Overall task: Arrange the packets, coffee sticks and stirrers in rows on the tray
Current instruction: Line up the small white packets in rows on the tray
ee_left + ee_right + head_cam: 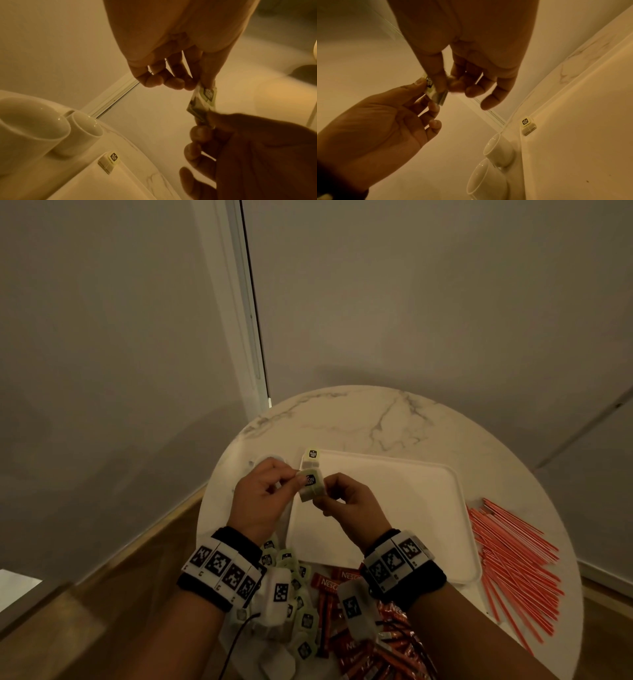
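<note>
A pale green packet (311, 485) hangs above the left edge of the white tray (394, 508), pinched from both sides. My left hand (263, 491) pinches its upper left corner; my right hand (346, 501) pinches its lower right edge. The left wrist view has the same packet (203, 102) between both hands, as does the right wrist view, packet (435, 91). One packet (311, 459) lies in the tray's far left corner. A heap of green packets (298, 604) and red coffee sticks (346, 628) lies under my wrists. Orange stirrers (513, 563) fan out right of the tray.
The round marble table (376, 419) stands near a wall corner and a door frame. Two white cups (51, 129) stand on the table left of the tray, close to my left hand. The table's edge drops to wooden floor (120, 577) at the left.
</note>
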Demonstrator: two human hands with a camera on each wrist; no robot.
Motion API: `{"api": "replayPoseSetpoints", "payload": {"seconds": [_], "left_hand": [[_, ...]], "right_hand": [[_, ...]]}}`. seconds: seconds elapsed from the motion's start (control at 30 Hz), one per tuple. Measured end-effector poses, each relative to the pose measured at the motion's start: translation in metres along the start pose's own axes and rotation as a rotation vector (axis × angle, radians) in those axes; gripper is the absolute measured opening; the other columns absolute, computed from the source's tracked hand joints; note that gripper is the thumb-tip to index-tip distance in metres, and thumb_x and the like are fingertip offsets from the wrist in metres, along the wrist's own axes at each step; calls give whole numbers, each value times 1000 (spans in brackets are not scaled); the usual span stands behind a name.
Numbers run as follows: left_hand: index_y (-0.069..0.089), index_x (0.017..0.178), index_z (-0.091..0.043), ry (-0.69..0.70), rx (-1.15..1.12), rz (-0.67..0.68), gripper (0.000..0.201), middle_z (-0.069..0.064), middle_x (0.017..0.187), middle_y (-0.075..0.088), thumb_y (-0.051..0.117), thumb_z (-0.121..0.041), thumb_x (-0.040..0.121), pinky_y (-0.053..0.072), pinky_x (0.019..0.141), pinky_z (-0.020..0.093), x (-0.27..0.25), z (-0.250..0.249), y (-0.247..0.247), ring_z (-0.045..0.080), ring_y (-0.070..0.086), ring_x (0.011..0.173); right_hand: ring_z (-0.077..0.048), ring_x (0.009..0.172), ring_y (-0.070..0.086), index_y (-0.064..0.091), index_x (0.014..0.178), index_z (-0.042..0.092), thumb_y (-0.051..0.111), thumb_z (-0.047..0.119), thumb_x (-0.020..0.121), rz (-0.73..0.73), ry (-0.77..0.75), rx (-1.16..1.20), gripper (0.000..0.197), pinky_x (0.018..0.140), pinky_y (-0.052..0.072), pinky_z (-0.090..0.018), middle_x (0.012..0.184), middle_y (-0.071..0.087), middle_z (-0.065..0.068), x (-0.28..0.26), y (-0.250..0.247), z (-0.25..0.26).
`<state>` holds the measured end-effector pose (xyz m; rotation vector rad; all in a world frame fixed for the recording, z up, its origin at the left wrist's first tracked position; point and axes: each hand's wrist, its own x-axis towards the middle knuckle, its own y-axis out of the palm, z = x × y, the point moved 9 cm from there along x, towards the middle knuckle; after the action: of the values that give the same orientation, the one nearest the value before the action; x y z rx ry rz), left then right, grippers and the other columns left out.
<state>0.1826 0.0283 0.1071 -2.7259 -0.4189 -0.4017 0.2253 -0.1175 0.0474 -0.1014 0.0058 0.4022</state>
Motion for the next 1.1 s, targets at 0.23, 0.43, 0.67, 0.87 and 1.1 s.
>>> {"api": "replayPoseSetpoints", "payload": {"seconds": [0.23,0.43,0.67,0.87,1.1], "left_hand": [[68,70,-25,-89,-50,-21,23,-7,70,58,71,-7,83,40,65,14,4,9,1,1,53,67],[72,80,-8,-239,-151,-2,9,-6,68,64,68,-12,87,46,64,18,3,26,9,6,56,65],[73,88,-1,-323,-230,-120,10,-7,63,67,66,-8,87,47,56,15,4,33,9,1,55,56],[72,86,-4,-313,-206,-25,5,-12,61,66,67,-6,86,45,58,8,4,32,19,-5,59,58],[73,92,-11,-474,-242,165,8,2,81,75,66,-10,88,53,69,28,-3,62,43,16,71,77]], "right_hand": [[-13,77,59,68,86,16,62,7,91,91,76,0,12,69,53,-28,85,65,-6,5,3,-4],[-21,80,65,62,96,11,67,0,85,81,61,138,16,71,53,-33,90,70,-13,10,0,3],[-20,73,66,56,98,8,58,-17,83,51,37,282,29,72,55,-32,79,67,-7,10,6,3],[-17,81,63,63,106,8,60,3,84,15,69,200,23,68,51,-24,93,68,-15,19,-4,5],[-12,57,50,62,78,11,64,4,88,-9,72,68,12,49,38,-23,66,61,1,39,-14,7]]}}
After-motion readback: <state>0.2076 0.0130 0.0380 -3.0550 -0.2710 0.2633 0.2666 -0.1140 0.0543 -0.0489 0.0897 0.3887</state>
